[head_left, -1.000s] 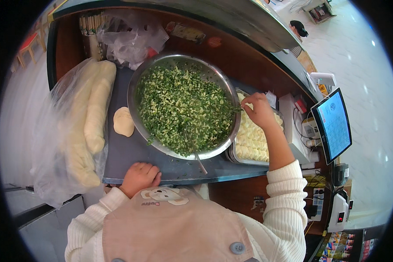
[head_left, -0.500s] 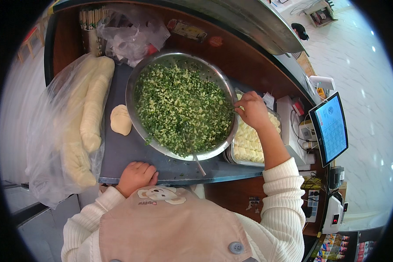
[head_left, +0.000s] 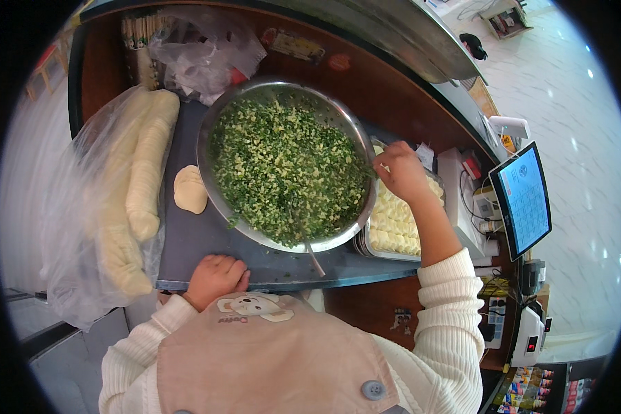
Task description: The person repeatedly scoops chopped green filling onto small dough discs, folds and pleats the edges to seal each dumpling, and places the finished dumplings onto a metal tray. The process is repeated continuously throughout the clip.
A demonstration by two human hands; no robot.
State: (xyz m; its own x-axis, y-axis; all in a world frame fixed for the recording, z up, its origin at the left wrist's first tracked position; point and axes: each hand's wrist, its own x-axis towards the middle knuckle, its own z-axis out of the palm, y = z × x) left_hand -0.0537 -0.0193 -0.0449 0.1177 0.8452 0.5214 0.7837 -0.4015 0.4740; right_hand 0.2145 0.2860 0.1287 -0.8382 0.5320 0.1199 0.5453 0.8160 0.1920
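Observation:
A wide metal bowl (head_left: 355, 231) holds chopped green filling (head_left: 290, 165) with pale bits. The handle of a metal spoon or similar utensil (head_left: 314, 259) leans out over its near rim. My right hand (head_left: 401, 172) is at the bowl's right rim, thumb and fingers pinched together; what they hold, if anything, is hidden. Beneath that hand and forearm, rows of pale folded dumplings (head_left: 393, 231) fill a tray (head_left: 400, 257). My left hand (head_left: 217, 279) rests on the near table edge, fingers curled closed. Left of the bowl lie a few flat dough wrappers (head_left: 190, 190).
Long rolls of stacked dough wrappers (head_left: 148, 165) lie in a clear plastic bag (head_left: 69, 241) at the left. A crumpled plastic bag (head_left: 207, 58) and a container of chopsticks (head_left: 143, 62) stand at the back. On the right are a white box (head_left: 455, 200) and a screen (head_left: 521, 200).
My right hand has shifted slightly right at the bowl's rim, its fingers still pinched. My left hand stays where it was.

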